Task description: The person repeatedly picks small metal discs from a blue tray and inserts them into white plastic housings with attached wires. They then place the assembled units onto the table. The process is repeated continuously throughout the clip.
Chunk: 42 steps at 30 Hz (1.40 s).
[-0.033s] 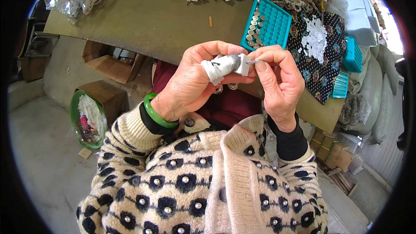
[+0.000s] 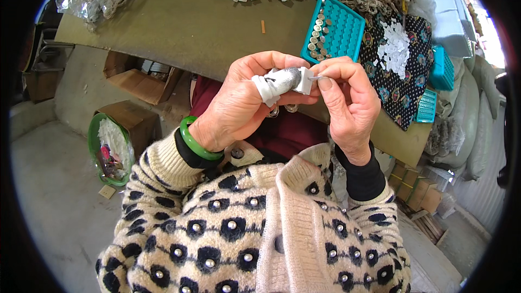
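Far left stands a green basket, and now the left hand curls snugly round a white, grey-smudged cylindrical piece, up before the chest. At its square end, the right hand pinches a thin strip between thumb and forefinger, patterned cloth farther right.
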{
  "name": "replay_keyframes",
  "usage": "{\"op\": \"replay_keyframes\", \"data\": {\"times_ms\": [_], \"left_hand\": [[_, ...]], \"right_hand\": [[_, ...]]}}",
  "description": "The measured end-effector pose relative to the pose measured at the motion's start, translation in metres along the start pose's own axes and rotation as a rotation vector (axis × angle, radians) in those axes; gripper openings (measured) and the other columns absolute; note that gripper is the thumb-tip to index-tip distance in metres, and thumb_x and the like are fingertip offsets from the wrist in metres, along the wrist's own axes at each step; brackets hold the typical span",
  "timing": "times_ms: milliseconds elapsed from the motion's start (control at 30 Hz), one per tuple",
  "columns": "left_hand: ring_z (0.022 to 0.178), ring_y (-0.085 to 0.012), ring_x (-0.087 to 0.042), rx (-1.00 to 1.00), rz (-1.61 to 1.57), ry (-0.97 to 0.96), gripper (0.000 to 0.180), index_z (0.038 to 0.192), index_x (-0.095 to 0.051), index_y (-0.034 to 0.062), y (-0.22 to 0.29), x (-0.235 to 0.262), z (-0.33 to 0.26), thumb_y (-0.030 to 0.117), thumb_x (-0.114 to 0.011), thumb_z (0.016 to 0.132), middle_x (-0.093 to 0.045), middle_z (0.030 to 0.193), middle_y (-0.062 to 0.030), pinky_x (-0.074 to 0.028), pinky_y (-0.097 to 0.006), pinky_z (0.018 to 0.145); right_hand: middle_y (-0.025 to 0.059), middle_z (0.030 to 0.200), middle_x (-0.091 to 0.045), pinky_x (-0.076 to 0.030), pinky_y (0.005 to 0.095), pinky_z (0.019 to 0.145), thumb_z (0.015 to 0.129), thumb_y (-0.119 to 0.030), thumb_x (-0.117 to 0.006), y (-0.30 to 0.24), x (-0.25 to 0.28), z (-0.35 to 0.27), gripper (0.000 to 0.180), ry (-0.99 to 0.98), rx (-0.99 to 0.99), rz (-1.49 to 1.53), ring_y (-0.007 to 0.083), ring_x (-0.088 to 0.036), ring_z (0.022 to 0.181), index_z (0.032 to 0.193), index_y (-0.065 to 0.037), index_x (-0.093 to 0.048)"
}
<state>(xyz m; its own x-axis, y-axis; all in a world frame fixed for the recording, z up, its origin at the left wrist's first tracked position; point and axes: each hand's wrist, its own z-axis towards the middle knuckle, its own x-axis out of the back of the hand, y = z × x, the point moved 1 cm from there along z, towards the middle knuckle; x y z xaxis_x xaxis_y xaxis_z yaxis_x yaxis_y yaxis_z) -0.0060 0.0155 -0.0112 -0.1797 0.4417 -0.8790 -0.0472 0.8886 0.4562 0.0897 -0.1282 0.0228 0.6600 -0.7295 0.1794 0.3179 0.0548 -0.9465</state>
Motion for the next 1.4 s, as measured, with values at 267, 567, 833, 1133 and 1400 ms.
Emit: {"op": "replay_keyframes", "data": {"times_ms": [267,567,833,1133,1400], "left_hand": [[0.098,-0.0177,-0.066,-0.003,0.121,0.022,0.026,0.111,-0.064,0.0017,-0.003,0.001,0.001,0.015,-0.07,0.09,-0.067,0.108,-0.008,-0.057,-0.036,0.09],[0.097,-0.0176,-0.067,-0.007,0.074,0.008,0.024,0.109,-0.064,0.0014,-0.006,-0.004,0.001,0.016,-0.069,0.091,-0.067,0.105,-0.0076,-0.058,-0.039,0.09],[0.095,-0.0177,-0.067,0.032,0.074,0.051,0.022,0.107,-0.064,0.0014,-0.009,-0.002,-0.001,0.015,-0.068,0.091,-0.067,0.104,-0.0078,-0.058,-0.038,0.087],[0.066,-0.0238,-0.067,0.224,-0.106,0.069,0.02,0.108,-0.061,0.004,0.005,-0.014,-0.01,0.02,-0.06,0.096,-0.067,0.089,-0.0132,-0.055,-0.032,0.053],[0.058,-0.0058,-0.056,-0.631,0.835,0.128,0.014,0.096,-0.065,0.0064,0.142,-0.012,-0.006,-0.002,-0.066,0.085,-0.067,0.08,-0.0031,-0.041,-0.018,0.046]], "right_hand": [[0.0103,0.085,-0.062,-0.05,0.0279,0.066,0.086,0.007,-0.061,0.0,0.002,0.0,0.01,-0.02,0.084,-0.214,0.0177,-0.061,0.072,0.092,0.0,-0.057],[0.0124,0.085,-0.062,-0.051,0.0309,0.07,0.08,0.01,-0.06,0.003,0.002,-0.002,0.016,0.009,0.078,-0.168,0.0233,-0.062,0.075,0.091,0.0,-0.057],[0.0134,0.085,-0.059,-0.05,0.0326,0.069,0.078,0.012,-0.058,0.006,0.0,-0.003,0.018,-0.016,0.192,-0.283,0.0268,-0.061,0.074,0.091,0.0,-0.055],[0.0136,0.088,-0.061,-0.051,0.0311,0.072,0.082,0.013,-0.056,-0.013,-0.003,-0.001,0.014,0.008,0.132,-0.234,0.0232,-0.061,0.077,0.091,0.003,-0.058],[0.0084,0.091,-0.057,-0.05,0.0258,0.073,0.093,0.002,-0.058,-0.011,0.006,-0.007,0.003,0.002,-0.117,-0.002,0.0144,-0.062,0.079,0.09,0.002,-0.056]]}}
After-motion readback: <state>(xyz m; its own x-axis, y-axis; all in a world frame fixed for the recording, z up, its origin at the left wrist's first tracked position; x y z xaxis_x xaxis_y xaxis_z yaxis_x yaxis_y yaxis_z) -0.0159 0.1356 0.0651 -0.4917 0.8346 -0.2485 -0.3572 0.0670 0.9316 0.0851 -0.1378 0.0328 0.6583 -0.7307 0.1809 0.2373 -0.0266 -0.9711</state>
